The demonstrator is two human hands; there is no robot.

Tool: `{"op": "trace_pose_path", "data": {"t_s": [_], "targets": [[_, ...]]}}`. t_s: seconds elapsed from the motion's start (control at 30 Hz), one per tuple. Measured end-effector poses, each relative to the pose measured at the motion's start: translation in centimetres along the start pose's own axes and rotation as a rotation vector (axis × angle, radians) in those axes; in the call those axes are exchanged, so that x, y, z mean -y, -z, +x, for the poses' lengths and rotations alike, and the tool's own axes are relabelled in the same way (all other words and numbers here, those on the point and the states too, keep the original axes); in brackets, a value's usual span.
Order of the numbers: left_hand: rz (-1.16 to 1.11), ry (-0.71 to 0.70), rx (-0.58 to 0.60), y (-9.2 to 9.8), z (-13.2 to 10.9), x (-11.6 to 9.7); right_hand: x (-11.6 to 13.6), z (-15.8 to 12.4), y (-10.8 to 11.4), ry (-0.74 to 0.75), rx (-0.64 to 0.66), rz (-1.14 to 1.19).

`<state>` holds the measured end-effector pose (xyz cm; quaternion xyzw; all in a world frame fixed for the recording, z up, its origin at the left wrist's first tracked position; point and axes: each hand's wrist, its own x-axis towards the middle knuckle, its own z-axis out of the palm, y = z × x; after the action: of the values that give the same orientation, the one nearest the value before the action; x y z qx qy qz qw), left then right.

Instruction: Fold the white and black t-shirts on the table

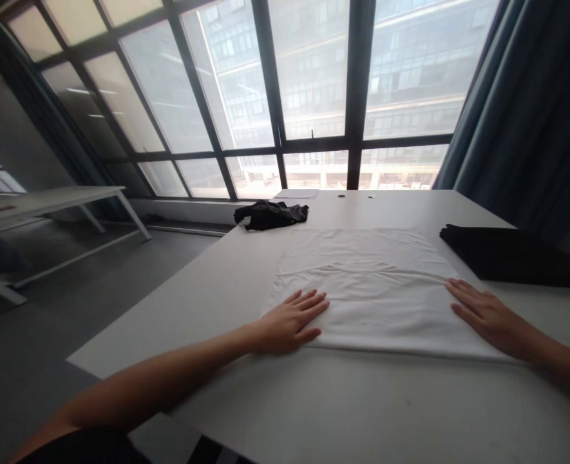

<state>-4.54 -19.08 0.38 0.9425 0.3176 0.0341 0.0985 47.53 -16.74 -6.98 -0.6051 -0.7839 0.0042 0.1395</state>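
A white garment [381, 316], perhaps a T-shirt, lies on the white table [169, 316] with its near part folded over toward the window. Its folded edge runs along the near side, and some creases cross the middle. On the garment's left part my left hand [289, 322] rests flat, palm down, fingers stretched out. At the right side my right hand [487, 316] also lies flat on the cloth, its fingers pointing inward. Neither hand grips anything.
A crumpled black cloth item [271, 215] lies at the table's far left edge. Folded black fabric [516, 254] is at the right, near a blue curtain [511, 122]. White paper [297, 193] sits at the back. Another white table [47, 200] stands to the left.
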Motion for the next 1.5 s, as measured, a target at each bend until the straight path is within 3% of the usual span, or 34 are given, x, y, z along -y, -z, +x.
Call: {"op": "trace_pose_path", "data": {"t_s": [0.1, 0.23, 0.43, 0.63, 0.9, 1.1, 1.3, 1.5], "targets": [[0.015, 0.032, 0.0, 0.5, -3.5, 0.1, -0.2, 0.0, 0.0, 0.047, -0.054, 0.001], [0.002, 0.042, 0.036, 1.8, -7.1, 1.1, 0.2, -1.0, 1.7, 0.205, -0.125, 0.09], [0.017, -0.034, -0.062, 3.2, -10.2, 3.3, -0.8, -4.0, 3.1, 0.283, -0.018, 0.171], [0.114, -0.166, -0.174, 2.6, -10.7, 3.8, -2.3, -6.6, 3.7, 0.36, -0.039, 0.055], [0.23, -0.217, -0.228, 2.4, -10.7, 4.2, 0.1, -8.0, 6.8, 0.304, 0.046, -0.055], [0.187, -0.253, -0.324, 2.7, -10.1, 4.2, 0.5, -7.9, 7.6, 0.352, -0.052, 0.038], [-0.015, -0.199, -0.324, 4.3, -9.1, 3.7, 1.0, -7.6, 9.2, 0.255, -0.01, 0.241], [-0.269, -0.104, -0.308, 7.5, -10.0, 2.8, 0.1, -8.0, 14.7, 0.033, 0.092, 0.485]]}}
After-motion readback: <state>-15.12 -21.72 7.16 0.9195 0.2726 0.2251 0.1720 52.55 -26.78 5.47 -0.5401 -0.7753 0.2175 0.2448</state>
